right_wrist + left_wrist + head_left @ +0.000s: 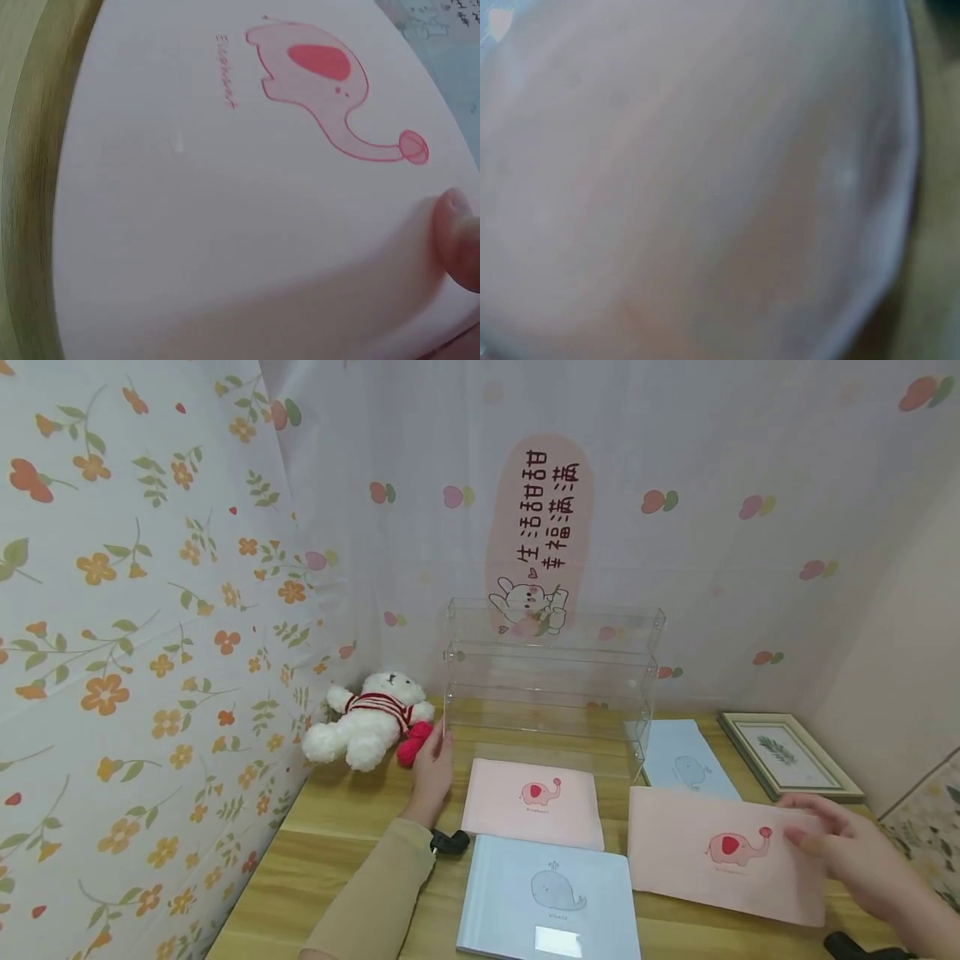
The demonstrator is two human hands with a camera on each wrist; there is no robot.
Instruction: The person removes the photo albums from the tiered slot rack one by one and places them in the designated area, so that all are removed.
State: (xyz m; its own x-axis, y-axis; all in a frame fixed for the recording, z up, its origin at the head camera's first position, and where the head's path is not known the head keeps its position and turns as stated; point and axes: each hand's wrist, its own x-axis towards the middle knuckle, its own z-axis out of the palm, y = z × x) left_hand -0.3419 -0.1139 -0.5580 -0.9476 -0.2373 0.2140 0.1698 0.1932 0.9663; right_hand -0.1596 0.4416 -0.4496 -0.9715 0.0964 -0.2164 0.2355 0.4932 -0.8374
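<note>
My left hand stands upright with straight fingers against the left side of a clear acrylic tiered rack at the back of the wooden table. My right hand pinches the right edge of a pink elephant booklet, which lies tilted at the table's right. A fingertip presses on the pink elephant booklet in the right wrist view. The left wrist view is only a pale pink blur.
A second pink elephant booklet lies in front of the rack, with a blue whale booklet nearer me. Another blue booklet and a framed leaf picture lie at the back right. A white teddy bear sits left of the rack.
</note>
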